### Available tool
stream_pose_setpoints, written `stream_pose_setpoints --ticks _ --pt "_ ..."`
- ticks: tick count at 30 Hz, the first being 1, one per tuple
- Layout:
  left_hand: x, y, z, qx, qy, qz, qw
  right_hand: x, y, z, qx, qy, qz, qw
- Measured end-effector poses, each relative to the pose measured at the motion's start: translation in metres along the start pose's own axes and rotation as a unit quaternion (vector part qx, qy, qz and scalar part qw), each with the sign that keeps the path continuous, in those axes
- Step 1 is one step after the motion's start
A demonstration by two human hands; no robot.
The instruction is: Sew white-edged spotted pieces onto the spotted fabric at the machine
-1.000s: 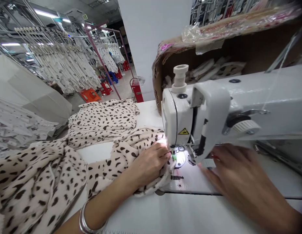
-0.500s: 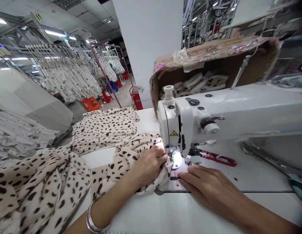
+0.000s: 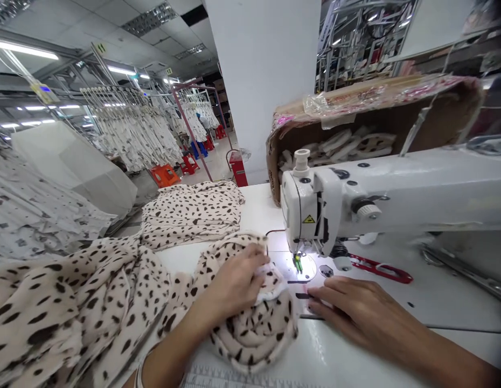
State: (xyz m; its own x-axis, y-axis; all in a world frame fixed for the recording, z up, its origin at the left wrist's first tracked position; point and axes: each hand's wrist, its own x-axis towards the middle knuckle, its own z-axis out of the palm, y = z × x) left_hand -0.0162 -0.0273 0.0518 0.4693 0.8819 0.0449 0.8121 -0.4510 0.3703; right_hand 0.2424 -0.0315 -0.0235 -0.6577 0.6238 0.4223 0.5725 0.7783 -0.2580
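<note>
Cloth (image 3: pixel 254 337) is held in L hand (image 3: pixel 234 280), the nearer one, L of & apart from presser ft. (image 3: pixel 298 263), pale edge twd. it. R hand (image 3: pixel 359 307) is laid fingers-out on mach. bed (image 3: pixel 444 302), w/ nothing seen held.

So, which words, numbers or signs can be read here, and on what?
"11": near yellow tag, upper left.
"12": far yellow tag.
No words, just a warning triangle: sewing machine.
Too small or blurred to read: ruler markings, blue display.

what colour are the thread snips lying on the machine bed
Red handles, seen best in the head view.
</note>
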Motion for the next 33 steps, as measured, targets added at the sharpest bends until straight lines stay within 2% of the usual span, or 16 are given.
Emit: stream_pose_setpoints --ticks 3,6,9,11,13,15,17,19,22,24,33 --pt "0.0 -0.008 -0.003 0.007 -0.06 0.007 0.998 0.002 -0.003 0.0 0.041 0.009 0.047 0.998" --pt "0.001 -0.01 0.002 0.021 -0.1 0.016 0.995 0.012 -0.015 -0.006 0.091 -0.044 0.126 0.987" --pt "0.001 -0.007 0.004 -0.001 -0.057 -0.008 0.998 0.024 -0.035 -0.013 0.121 -0.1 0.199 0.967" --pt "0.0 -0.001 0.002 -0.033 0.011 -0.013 0.999 0.03 -0.046 -0.014 0.137 -0.078 0.216 0.964" --pt "-0.002 0.006 -0.002 -0.09 0.088 0.016 0.992 0.031 -0.053 -0.009 0.142 -0.011 0.199 0.97" --pt "-0.005 0.011 -0.006 -0.146 0.128 0.068 0.979 0.03 -0.055 -0.001 0.118 0.091 0.142 0.979" --pt "-0.008 0.014 -0.008 -0.157 0.119 0.113 0.974 0.026 -0.053 0.006 0.074 0.189 0.067 0.977" --pt "-0.01 0.013 -0.01 -0.139 0.109 0.143 0.974 0.021 -0.051 0.008 0.028 0.243 0.011 0.969" --pt "-0.011 0.01 -0.011 -0.093 0.104 0.172 0.975 0.015 -0.05 0.006 -0.006 0.253 -0.024 0.967" --pt "-0.01 0.007 -0.01 -0.078 0.101 0.176 0.976 0.013 -0.049 0.004 -0.003 0.23 -0.04 0.972" --pt "-0.005 0.001 -0.004 -0.12 0.101 0.177 0.972 0.013 -0.047 0.006 -0.002 0.182 -0.092 0.979"
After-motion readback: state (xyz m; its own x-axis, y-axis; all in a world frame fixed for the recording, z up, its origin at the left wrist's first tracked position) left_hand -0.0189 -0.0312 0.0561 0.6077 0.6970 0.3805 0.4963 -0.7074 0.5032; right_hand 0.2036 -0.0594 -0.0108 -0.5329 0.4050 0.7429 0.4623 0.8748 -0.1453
